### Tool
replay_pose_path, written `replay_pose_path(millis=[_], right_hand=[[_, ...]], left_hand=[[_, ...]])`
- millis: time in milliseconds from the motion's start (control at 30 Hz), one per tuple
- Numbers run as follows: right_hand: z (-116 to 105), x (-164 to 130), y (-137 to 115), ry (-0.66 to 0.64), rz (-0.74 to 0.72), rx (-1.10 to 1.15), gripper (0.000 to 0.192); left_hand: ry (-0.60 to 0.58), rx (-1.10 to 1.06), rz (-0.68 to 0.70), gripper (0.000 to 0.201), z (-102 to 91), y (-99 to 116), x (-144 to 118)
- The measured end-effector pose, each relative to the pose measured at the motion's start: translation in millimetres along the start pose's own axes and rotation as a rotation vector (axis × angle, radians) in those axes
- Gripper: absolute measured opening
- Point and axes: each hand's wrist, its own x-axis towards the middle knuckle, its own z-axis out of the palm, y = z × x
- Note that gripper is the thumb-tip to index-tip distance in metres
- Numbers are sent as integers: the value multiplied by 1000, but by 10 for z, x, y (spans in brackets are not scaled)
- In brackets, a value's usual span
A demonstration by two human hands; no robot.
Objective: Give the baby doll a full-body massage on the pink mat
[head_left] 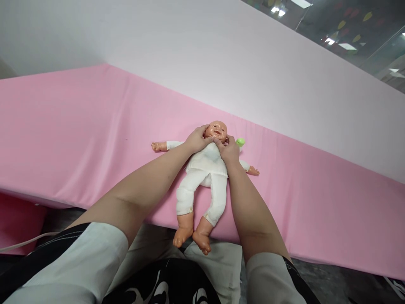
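Note:
A baby doll (pixel 207 162) with a soft white cloth body lies on its back on the pink cover, head away from me and feet toward me. My left hand (pixel 199 139) is closed around the left side of its head and neck. On the other side, my right hand (pixel 228 148) grips the neck and jaw. Both thumbs meet under the chin; my other fingers are partly hidden behind the head. Just right of my right hand lies a small light-green object (pixel 240 142), its kind unclear.
The pink cloth-covered surface (pixel 316 202) runs along a white wall (pixel 221 55). Glass panels (pixel 341 33) show ceiling lights at the upper right. A pale cable (pixel 28 241) and a red object (pixel 19 221) sit at the lower left.

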Motion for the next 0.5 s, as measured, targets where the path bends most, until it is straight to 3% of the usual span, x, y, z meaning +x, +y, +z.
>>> replay_pose_path(millis=[267,500], right_hand=[[28,45,108,-32,-26,3,56],[27,48,147,-20,-65,31,60]], left_hand=[[14,17,-14,70,11,-59,38],[57,-61,-13,62,46,-159,74]])
